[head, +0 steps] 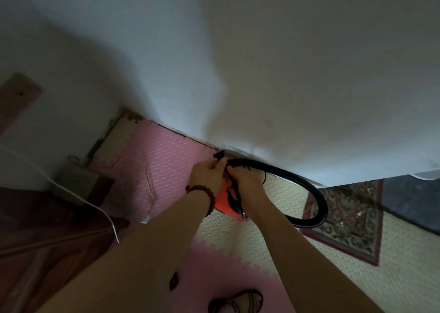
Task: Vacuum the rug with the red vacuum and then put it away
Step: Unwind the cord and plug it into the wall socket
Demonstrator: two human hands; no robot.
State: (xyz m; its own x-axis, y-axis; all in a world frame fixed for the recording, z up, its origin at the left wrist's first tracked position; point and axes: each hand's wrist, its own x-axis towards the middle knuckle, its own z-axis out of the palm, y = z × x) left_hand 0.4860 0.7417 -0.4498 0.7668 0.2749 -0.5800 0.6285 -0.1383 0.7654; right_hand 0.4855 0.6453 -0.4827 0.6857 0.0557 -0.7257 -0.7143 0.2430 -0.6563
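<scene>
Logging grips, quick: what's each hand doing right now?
Left hand: grips the black cord.
Right hand: grips the same cord above the red vacuum.

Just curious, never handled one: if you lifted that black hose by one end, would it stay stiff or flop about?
Probably floppy: the black hose lies in a loose loop reaching the rug. Its ribbed look suggests it springs back rather than kinks. Likely light for its length.

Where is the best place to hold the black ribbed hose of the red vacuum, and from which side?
Probably the outer bend of the black ribbed hose, taken from above on the right. Its loop is free there, away from the white wall and the left hand and right hand at the red vacuum.
</scene>
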